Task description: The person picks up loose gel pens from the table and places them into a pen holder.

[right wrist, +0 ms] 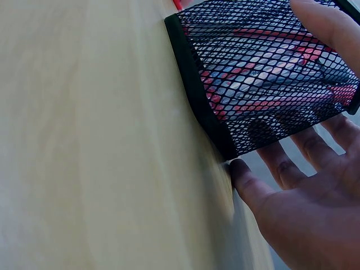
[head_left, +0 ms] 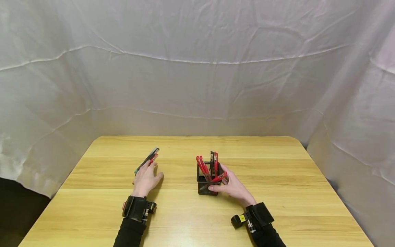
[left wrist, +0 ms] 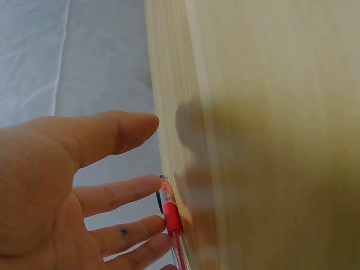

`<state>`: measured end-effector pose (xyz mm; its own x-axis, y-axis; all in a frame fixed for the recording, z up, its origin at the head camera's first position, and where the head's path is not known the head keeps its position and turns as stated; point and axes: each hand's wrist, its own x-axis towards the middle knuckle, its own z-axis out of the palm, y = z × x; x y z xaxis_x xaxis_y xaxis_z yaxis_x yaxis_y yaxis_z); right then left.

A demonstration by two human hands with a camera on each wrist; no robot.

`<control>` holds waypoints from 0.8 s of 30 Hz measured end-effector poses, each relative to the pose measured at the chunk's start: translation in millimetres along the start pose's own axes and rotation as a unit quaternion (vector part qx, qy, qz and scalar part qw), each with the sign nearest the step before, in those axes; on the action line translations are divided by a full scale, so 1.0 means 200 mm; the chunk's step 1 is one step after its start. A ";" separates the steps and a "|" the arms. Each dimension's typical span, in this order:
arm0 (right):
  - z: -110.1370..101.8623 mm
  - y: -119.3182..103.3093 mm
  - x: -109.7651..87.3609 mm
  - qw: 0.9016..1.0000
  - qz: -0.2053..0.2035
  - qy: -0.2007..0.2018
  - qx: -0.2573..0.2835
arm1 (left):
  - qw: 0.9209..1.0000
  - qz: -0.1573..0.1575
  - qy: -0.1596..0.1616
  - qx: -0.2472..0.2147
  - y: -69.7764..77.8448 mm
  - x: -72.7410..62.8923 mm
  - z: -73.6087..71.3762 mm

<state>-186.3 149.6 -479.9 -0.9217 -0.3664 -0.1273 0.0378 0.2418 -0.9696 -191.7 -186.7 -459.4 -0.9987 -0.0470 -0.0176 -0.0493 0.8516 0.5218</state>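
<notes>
At the left of the table, my left hand (head_left: pixel 146 179) lies over a few pens, its fingers extended and the thumb held apart. One is a red pen (left wrist: pixel 173 216), touching or nearly touching the fingertips in the left wrist view. Alongside it a dark pen (head_left: pixel 142 164) with a teal end lies slanted, partly under the hand. Near the table's middle stands a black mesh pen holder (head_left: pixel 202 188) with several red pens (head_left: pixel 202 167) and a black-capped one (head_left: pixel 212 157) in it. My right hand (head_left: pixel 235 187) grips the holder, thumb across the near side, fingers along its right side.
The wooden table (head_left: pixel 182 219) has rounded far corners. Pale cloth (head_left: pixel 197 85) hangs behind it and along both sides. Each wrist wears a black strap (head_left: pixel 135 207) with a small camera.
</notes>
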 end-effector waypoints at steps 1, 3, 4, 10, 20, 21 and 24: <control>0.00 0.00 0.00 1.000 -0.002 -0.001 0.000 | 1.000 0.001 0.002 0.001 0.00 0.00 0.00; 0.00 0.00 0.00 1.000 -0.006 -0.005 0.002 | 1.000 0.000 0.004 0.000 -0.01 0.00 0.00; 0.00 0.00 0.00 1.000 -0.009 -0.008 0.003 | 1.000 0.000 0.006 -0.001 -0.01 0.00 0.01; 0.00 0.01 0.01 1.000 -0.015 -0.014 0.012 | 1.000 0.011 0.021 -0.004 -0.02 0.00 0.01; 0.00 0.00 0.00 1.000 -0.004 -0.006 0.010 | 1.000 -0.008 0.013 -0.023 -0.04 0.02 0.00; 0.00 0.00 0.00 1.000 -0.003 -0.006 0.011 | 1.000 -0.009 0.013 -0.025 -0.04 0.02 0.00; 0.00 0.00 0.00 1.000 0.000 -0.006 0.011 | 0.999 -0.012 0.016 -0.027 -0.05 0.02 0.01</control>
<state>-186.6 149.1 -479.2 -0.9174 -0.3766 -0.1286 0.0455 0.2217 -0.9740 -195.6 -194.1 -465.2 -0.9965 -0.0835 -0.0040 -0.0710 0.8203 0.5675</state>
